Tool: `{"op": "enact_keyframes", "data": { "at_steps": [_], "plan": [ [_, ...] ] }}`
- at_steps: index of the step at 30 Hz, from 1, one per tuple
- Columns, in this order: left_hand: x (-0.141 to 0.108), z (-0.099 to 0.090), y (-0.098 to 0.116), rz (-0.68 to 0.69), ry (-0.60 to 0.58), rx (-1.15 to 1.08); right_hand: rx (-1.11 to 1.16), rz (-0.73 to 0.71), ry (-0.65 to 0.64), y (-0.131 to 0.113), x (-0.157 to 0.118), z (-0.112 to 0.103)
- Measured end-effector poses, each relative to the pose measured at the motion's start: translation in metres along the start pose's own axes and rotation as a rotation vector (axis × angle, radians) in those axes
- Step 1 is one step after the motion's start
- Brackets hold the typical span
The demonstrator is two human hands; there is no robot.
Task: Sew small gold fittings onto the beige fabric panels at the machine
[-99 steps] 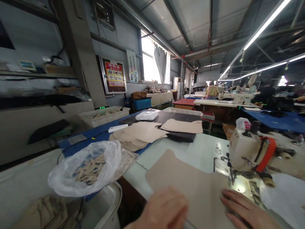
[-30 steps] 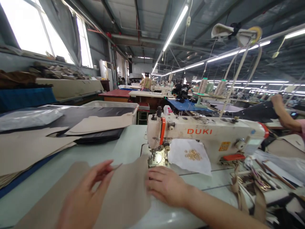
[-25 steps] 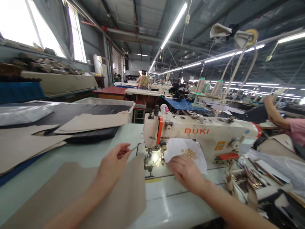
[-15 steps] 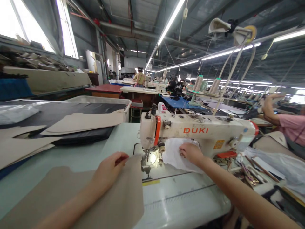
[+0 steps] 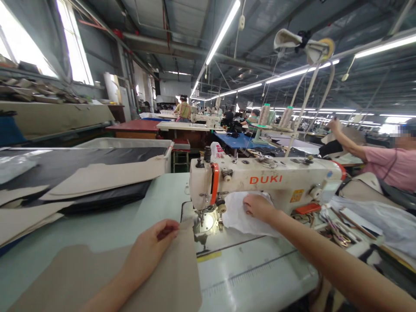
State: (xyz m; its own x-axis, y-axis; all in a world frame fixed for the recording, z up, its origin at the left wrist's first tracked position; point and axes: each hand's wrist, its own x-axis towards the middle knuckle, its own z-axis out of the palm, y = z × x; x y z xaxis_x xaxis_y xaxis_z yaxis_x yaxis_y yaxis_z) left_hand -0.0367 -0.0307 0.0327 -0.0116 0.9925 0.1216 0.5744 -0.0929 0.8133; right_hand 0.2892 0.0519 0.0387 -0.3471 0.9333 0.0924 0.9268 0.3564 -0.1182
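My left hand (image 5: 155, 242) is pinched at the upper edge of a large beige fabric panel (image 5: 177, 268), which lies on the pale green table left of the needle. My right hand (image 5: 260, 208) is closed on a crumpled white cloth (image 5: 234, 216) under the arm of the sewing machine (image 5: 240, 177). Its fingertips are partly hidden from me. Between the two hands, the lamp lights the metal needle plate (image 5: 208, 222). The panel's right edge reaches beside the plate.
Stacked beige panels (image 5: 107, 177) lie on black material at the left. Scissors (image 5: 341, 236) and other tools sit at the machine's right end. A thread stand (image 5: 305, 95) rises behind. At the right, a co-worker in a pink top (image 5: 393, 164) has an arm raised.
The view has shifted slightly, bringing more of the co-worker at right into sight, with that arm's pose changed. Both my hands keep nearly the same places on the panel and the cloth.
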Motion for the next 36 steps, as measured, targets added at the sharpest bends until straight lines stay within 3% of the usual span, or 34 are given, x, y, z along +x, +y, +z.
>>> {"op": "enact_keyframes", "data": {
  "at_steps": [4,8,9,11,15,21,27,36],
  "plan": [
    [-0.005,0.005,0.0,0.001,-0.045,-0.102,0.208,0.033,0.137,-0.019,-0.021,-0.005],
    [-0.008,0.015,0.002,-0.052,-0.129,-0.292,0.465,-0.047,0.195,-0.067,-0.048,0.01],
    [-0.008,0.017,0.002,-0.065,-0.146,-0.345,0.683,-0.095,0.199,-0.082,-0.051,0.016],
    [-0.007,0.02,0.001,-0.078,-0.163,-0.424,0.975,-0.145,0.201,-0.111,-0.051,0.029],
    [-0.005,0.019,-0.007,-0.083,-0.153,-0.494,1.186,-0.114,0.192,-0.149,-0.034,0.049],
    [0.0,0.019,-0.011,-0.138,-0.135,-0.59,1.388,-0.002,0.232,-0.149,-0.016,0.054],
    [0.003,0.023,-0.019,-0.117,-0.159,-0.617,1.659,0.109,0.009,-0.144,-0.017,0.049],
    [0.003,0.021,-0.016,-0.185,-0.167,-0.709,1.745,0.112,-0.036,-0.151,-0.017,0.048]
  ]
}}
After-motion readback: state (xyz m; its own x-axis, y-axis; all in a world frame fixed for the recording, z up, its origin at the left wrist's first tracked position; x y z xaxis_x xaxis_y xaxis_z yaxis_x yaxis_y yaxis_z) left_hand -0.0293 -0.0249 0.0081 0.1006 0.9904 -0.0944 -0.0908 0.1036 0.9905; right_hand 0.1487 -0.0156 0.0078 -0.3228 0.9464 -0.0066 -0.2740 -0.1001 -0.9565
